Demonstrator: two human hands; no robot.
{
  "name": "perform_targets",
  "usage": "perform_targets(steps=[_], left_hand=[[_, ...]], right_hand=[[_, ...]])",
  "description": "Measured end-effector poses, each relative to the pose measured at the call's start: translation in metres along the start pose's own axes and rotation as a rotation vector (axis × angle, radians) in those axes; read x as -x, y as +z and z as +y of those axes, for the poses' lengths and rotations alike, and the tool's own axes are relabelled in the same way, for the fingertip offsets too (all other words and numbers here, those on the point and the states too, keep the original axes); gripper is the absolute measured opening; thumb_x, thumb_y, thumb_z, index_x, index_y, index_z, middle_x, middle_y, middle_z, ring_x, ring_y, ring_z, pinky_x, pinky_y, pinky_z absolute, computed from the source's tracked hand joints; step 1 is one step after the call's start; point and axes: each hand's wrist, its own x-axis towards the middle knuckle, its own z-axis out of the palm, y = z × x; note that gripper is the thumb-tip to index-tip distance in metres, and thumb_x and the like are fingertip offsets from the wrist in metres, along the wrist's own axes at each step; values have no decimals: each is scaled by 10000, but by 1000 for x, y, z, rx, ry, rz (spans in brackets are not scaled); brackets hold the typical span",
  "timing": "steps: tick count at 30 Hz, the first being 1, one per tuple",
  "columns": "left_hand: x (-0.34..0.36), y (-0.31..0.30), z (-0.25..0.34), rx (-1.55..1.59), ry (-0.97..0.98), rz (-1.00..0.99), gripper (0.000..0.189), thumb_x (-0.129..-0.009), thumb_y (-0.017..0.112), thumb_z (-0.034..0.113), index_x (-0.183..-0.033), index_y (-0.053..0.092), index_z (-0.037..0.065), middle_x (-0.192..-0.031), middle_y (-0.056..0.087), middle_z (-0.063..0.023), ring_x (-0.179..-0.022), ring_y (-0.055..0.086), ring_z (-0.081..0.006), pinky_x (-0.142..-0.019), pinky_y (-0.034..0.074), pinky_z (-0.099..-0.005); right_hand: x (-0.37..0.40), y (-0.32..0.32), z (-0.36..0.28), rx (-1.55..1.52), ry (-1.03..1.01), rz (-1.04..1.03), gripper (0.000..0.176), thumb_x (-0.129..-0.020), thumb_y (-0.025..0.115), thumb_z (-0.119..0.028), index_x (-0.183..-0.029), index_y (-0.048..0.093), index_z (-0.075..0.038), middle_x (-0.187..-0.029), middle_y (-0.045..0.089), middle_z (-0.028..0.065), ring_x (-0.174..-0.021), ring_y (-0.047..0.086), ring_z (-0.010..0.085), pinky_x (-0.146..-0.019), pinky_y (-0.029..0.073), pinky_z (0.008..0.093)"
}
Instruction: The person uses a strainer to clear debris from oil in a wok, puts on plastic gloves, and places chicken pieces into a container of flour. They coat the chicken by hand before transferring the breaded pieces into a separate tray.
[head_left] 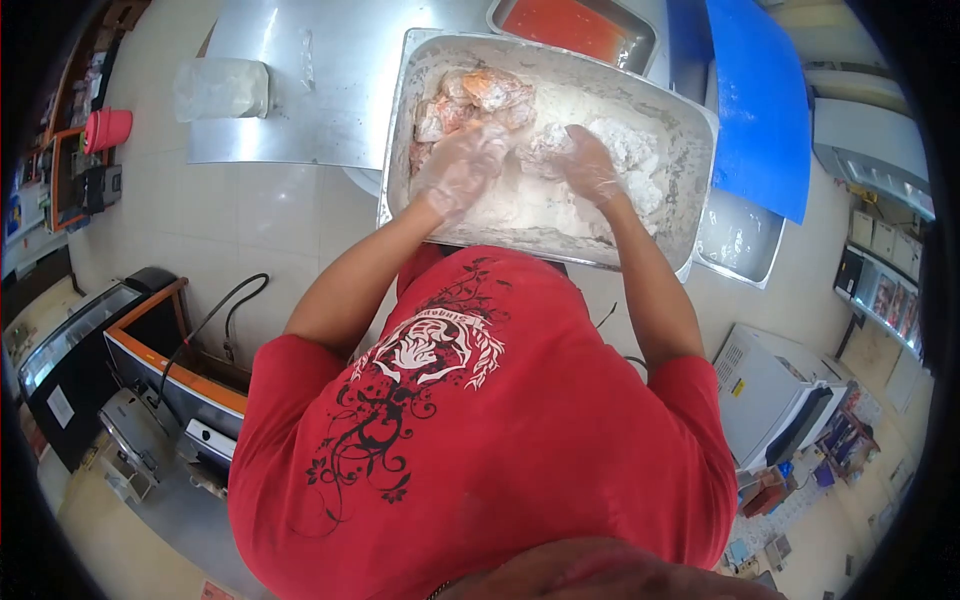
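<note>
A deep metal pan (400, 130) of white flour (510, 205) lies in front of me. Raw, lightly floured chicken pieces (490, 88) are heaped in its far left corner. Thin clear plastic gloves cover both hands. My left hand (465, 165) is down at the near edge of that heap, its fingertips blurred into flour and chicken. Near the pan's middle, my right hand (590, 168) closes on a flour-coated chicken piece (542, 150), whose shape is partly hidden. More thickly coated pieces (628, 145) rest to the right of that hand.
Behind the pan, a metal tray holds orange-red liquid (565, 28). A clear plastic container (222, 90) stands on the steel table (340, 110) at left. A blue board (760, 110) and another metal tray (740, 235) are at right. Below left is an orange-edged counter (165, 355).
</note>
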Motion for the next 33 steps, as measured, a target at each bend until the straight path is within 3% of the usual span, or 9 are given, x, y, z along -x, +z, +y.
perform_targets(steps=[3,5,9,12,18,20,23,27,33], left_hand=[[24,-37,-25,624,-151,-56,256,-989,524,162,-1178,575,-2,-1024,672,-97,-881,650,-250,-815,529,-341],[21,-19,2,-640,28,137,322,-988,512,272,-1170,612,25,-873,659,-178,-778,641,-344,-775,522,-413],[25,-22,-3,-1122,-284,-306,456,-978,510,399,-1074,664,-19,-958,669,-269,-925,637,-440,-829,504,-460],[22,10,10,-1136,-702,-539,487,-974,514,416,-1082,677,-31,-1012,674,-270,-969,642,-435,-849,505,-460],[-14,62,-78,-1328,-351,-881,543,-972,502,472,-1106,680,-23,-1031,677,-274,-1004,651,-411,-895,506,-469],[-23,86,-68,-1278,-338,-865,519,-977,502,449,-1118,673,-20,-1080,658,-288,-1013,651,-406,-894,506,-467],[-31,115,-115,-1250,-291,-797,506,-966,539,419,-1168,633,-35,-1140,628,-306,-1031,647,-407,-898,506,-462],[-49,163,-78,-1029,-558,-485,580,-914,634,401,-1251,558,-65,-1165,613,-320,-1077,634,-407,-921,501,-451],[-68,175,-92,-916,-546,-370,681,-875,678,414,-1321,505,-71,-1250,588,-337,-1127,615,-411,-978,481,-425]], right_hand=[[4,-59,-18,-93,114,-118,490,-805,765,-248,-1191,640,25,-1138,681,175,-1040,645,250,-943,488,373],[11,-109,-25,-227,197,-147,427,-836,742,-231,-1167,658,25,-1080,695,131,-992,636,187,-921,490,333],[55,-208,-4,-352,137,-69,428,-871,721,-230,-1226,657,0,-1106,695,78,-976,628,160,-866,494,295],[97,-265,32,-493,305,85,431,-861,721,-227,-1216,661,10,-1104,695,80,-979,628,160,-860,501,299],[128,-307,127,25,440,-48,404,-818,710,-191,-1171,678,3,-1092,713,123,-990,663,256,-866,513,352],[124,-296,209,354,298,-72,391,-790,704,-155,-1151,681,-5,-1104,709,170,-1011,670,327,-889,511,387],[104,-276,226,481,312,-161,316,-772,661,-99,-1075,691,-14,-1118,676,238,-1068,632,414,-933,495,440],[70,-229,284,721,182,-288,250,-801,610,-84,-1024,700,-13,-1141,662,255,-1064,626,435,-935,497,464],[64,-241,214,656,240,-411,267,-827,572,-109,-1036,676,21,-1156,652,273,-1076,626,439,-939,499,477]])
